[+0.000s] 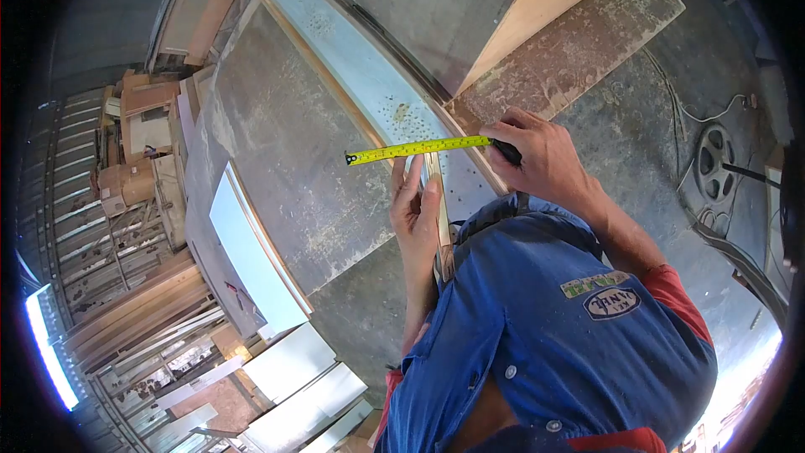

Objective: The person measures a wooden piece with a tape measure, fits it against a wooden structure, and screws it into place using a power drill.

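Note:
My right hand (541,155) is closed round the black case of a tape measure (506,152). Its yellow blade (419,148) stretches out to the left across a narrow wooden strip (435,193), with the blade's end past the strip. My left hand (416,211) is closed on the strip just below the blade, fingers on its left side and thumb on its face. Beneath the blade lies a long light-blue panel (360,63) with wooden edges and small dark holes or specks.
A large box-like cabinet (470,8) stands beyond the panel. Another light-blue panel (256,243) lies to the left. Stacked boards (138,302) fill the far left. At the right are a grey wheel-like reel (714,163) and cables (728,245).

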A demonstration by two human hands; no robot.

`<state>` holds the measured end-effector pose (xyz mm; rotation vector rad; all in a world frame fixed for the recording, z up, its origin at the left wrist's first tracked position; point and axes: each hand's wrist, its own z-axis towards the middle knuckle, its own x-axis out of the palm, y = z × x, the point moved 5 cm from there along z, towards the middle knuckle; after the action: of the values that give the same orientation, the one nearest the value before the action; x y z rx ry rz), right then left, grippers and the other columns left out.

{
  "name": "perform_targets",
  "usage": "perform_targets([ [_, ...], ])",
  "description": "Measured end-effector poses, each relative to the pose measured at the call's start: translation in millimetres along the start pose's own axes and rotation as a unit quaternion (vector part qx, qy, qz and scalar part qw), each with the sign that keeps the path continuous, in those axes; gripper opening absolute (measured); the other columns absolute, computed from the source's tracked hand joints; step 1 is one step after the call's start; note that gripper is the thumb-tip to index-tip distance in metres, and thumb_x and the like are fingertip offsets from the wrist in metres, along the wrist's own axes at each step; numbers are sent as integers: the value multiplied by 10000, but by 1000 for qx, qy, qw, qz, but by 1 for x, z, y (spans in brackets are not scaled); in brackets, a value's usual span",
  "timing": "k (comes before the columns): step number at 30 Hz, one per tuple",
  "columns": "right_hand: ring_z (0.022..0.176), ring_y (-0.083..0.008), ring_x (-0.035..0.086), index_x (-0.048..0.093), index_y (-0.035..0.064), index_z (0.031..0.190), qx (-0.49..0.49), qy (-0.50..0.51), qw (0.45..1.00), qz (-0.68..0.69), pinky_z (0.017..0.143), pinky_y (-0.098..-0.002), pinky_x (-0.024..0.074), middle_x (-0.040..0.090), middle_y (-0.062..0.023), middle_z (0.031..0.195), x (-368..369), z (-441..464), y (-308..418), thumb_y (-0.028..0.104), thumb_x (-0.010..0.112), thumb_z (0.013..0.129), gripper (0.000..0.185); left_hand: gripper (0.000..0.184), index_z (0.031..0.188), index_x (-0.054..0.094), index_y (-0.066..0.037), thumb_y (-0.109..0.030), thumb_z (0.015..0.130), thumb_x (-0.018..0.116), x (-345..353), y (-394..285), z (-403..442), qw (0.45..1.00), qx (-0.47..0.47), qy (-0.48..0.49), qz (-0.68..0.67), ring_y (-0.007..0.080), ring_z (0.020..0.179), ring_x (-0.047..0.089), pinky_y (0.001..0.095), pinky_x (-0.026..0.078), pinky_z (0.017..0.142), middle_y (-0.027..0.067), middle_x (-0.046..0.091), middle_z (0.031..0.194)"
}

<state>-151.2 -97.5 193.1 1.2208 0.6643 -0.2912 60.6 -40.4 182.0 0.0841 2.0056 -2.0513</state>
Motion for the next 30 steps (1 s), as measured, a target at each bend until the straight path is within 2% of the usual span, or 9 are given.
perform_targets([
  [16, 816, -330, 652, 695, 74, 1067, -6, 6, 1000, -3, 682, -429, 531, 629, -122, 901, 0, 1, 2, 137, 680, 839, 237, 406, 1378, 590, -11, 8, 973, 582, -2, 4, -1, 1000, 9, -5, 14, 219, 1382, 425, 277, 487, 942, 182, 390, 1557],
  [19, 809, -325, 659, 697, 71, 1093, -31, -11, 999, 19, 688, -413, 535, 639, -123, 919, 0, 2, 2, 116, 672, 838, 259, 429, 1390, 581, -22, -5, 962, 609, -5, 6, 1, 999, -6, -16, -34, 227, 1375, 436, 286, 490, 948, 181, 400, 1546],
  [21, 810, -336, 665, 680, 66, 1157, 1, -4, 998, 55, 707, -397, 541, 652, -133, 948, 0, 2, -2, 86, 665, 832, 326, 458, 1390, 575, -29, -10, 938, 648, -24, 13, 7, 999, -11, -47, 25, 241, 1368, 447, 308, 491, 965, 180, 408, 1535],
  [22, 810, -336, 665, 680, 66, 1157, -14, 2, 999, 51, 707, -397, 541, 652, -133, 948, 0, 3, 1, 86, 665, 832, 326, 458, 1390, 575, -29, -10, 938, 648, -36, 22, 11, 998, -5, -61, 20, 241, 1368, 447, 308, 491, 965, 180, 408, 1535],
  [24, 839, -358, 668, 651, 64, 1218, 48, -5, 996, 68, 732, -387, 545, 660, -149, 984, 0, 6, -4, 73, 651, 833, 384, 502, 1379, 571, -31, -37, 896, 708, -71, 51, 20, 980, 10, -132, 150, 259, 1347, 474, 321, 494, 962, 203, 420, 1511],
  [25, 814, -364, 675, 638, 103, 1244, 16, -50, 997, 57, 726, -416, 561, 664, -137, 929, 3, 6, -9, 117, 682, 821, 426, 502, 1379, 571, -31, -37, 896, 708, -89, 73, 22, 979, 15, -145, 144, 259, 1347, 474, 321, 494, 962, 203, 420, 1511],
  [27, 836, -371, 672, 631, 101, 1244, 12, -58, 997, 41, 744, -426, 560, 664, -140, 941, 11, 7, -18, 122, 684, 821, 427, 521, 1351, 575, -30, -46, 858, 743, -128, 122, 20, 931, 21, -204, 303, 279, 1327, 498, 351, 498, 961, 233, 434, 1483],
  [28, 857, -377, 668, 624, 99, 1244, 21, -70, 997, 30, 763, -437, 559, 663, -143, 953, 14, 7, -25, 126, 685, 821, 427, 521, 1351, 575, -30, -46, 858, 743, -141, 146, 17, 931, 24, -212, 297, 279, 1327, 498, 351, 498, 961, 233, 434, 1483],
  [30, 901, -379, 658, 612, 101, 1251, 37, -51, 998, -14, 788, -447, 553, 660, -143, 983, 30, 8, -53, 138, 692, 823, 437, 557, 1335, 585, -62, -90, 812, 777, -164, 191, 9, 948, 10, -226, 223, 362, 1335, 493, 425, 487, 999, 263, 435, 1466],
])
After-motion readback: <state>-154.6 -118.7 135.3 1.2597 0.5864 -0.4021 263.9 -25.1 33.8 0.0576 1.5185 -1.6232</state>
